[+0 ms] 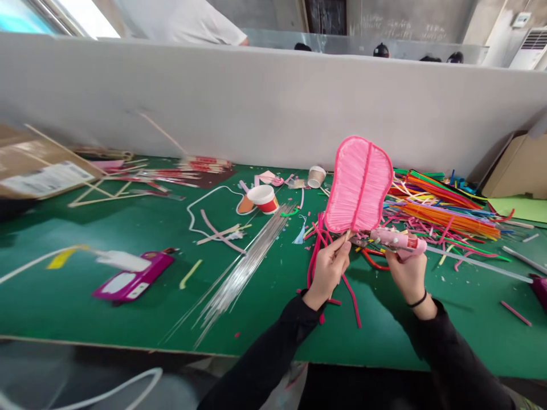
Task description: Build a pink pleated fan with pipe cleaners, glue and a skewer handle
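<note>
My left hand (330, 270) is closed around the thin wooden handle of a pink hand fan (361, 185), which stands upright above the table. The fan has a darker pink fuzzy edge and a rib of the same colour down its middle. In my right hand (409, 273) is a pink glue gun (398, 240), its nozzle pointing left at the base of the fan. A long translucent glue stick (478, 263) juts from its rear. Whether the nozzle touches the fan I cannot tell. Dark pink pipe cleaners (354, 299) lie beneath my left hand.
Bundles of coloured pipe cleaners (448, 213) lie at the right. Metal wires (243, 267) spread left of my hands, near a paper cup (262, 199). A purple corded tool (137, 279), a cardboard box (43, 162) and wooden sticks (106, 196) are further left. A white partition (213, 102) stands behind.
</note>
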Demonstrator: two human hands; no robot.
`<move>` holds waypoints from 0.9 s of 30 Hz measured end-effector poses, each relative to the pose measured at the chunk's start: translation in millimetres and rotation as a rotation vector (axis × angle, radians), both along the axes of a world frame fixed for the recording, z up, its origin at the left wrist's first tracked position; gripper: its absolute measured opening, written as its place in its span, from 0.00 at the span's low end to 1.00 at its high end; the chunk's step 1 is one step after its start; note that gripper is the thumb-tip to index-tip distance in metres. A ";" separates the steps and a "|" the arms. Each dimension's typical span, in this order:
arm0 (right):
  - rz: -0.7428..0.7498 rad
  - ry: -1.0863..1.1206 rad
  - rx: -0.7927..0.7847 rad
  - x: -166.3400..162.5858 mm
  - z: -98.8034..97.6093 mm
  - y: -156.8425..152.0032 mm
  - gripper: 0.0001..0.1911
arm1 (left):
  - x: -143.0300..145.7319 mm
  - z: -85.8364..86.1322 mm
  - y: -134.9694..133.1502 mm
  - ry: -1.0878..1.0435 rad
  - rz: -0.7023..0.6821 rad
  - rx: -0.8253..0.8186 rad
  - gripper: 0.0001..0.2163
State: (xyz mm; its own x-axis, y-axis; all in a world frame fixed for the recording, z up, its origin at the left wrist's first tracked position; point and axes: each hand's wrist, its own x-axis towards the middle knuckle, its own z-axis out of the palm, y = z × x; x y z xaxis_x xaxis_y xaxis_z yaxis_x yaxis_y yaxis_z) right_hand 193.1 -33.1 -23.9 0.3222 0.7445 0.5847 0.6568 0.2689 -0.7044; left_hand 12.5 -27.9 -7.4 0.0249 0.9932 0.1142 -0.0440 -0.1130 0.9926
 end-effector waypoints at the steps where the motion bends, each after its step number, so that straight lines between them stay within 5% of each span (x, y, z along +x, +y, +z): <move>1: -0.004 -0.016 0.005 -0.1 -1.0 0.2 0.09 | -0.1 -0.1 -0.5 0.006 -0.002 0.000 0.33; 27: -0.041 -0.146 0.026 -1.0 -10.3 1.4 0.13 | -0.2 -2.8 -1.6 0.019 -0.031 0.012 0.33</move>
State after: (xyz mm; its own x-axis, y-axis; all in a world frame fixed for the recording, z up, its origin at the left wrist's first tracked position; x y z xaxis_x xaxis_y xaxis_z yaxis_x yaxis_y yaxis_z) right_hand 192.1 -31.7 -34.2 0.2624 0.7167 0.6461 0.7624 0.2565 -0.5941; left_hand 12.3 -29.6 -10.3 0.0574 0.9905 0.1254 -0.0288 -0.1239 0.9919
